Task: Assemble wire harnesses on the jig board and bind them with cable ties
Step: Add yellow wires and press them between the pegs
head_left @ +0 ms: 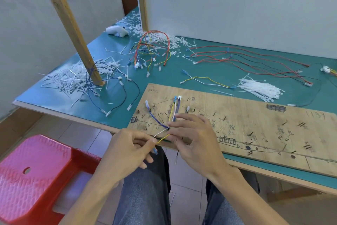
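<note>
A plywood jig board (pixel 255 129) with nails and pen marks lies on the green table. Blue, yellow and white wires (pixel 172 111) run from connectors at the board's upper left down to a junction near its front edge. My left hand (pixel 131 150) pinches the yellow and white wire ends just off the board's front edge, with a blue terminal below the fingers. My right hand (pixel 193 139) rests on the board and pinches the wires at the junction. A bundle of white cable ties (pixel 259 89) lies behind the board.
Loose red and black wires (pixel 255 62) spread at the back right. A mixed wire bundle (pixel 151 49) and cut tie scraps (pixel 73 78) lie around a slanted wooden post (pixel 73 29). A red plastic stool (pixel 36 173) stands at the left beside my knees.
</note>
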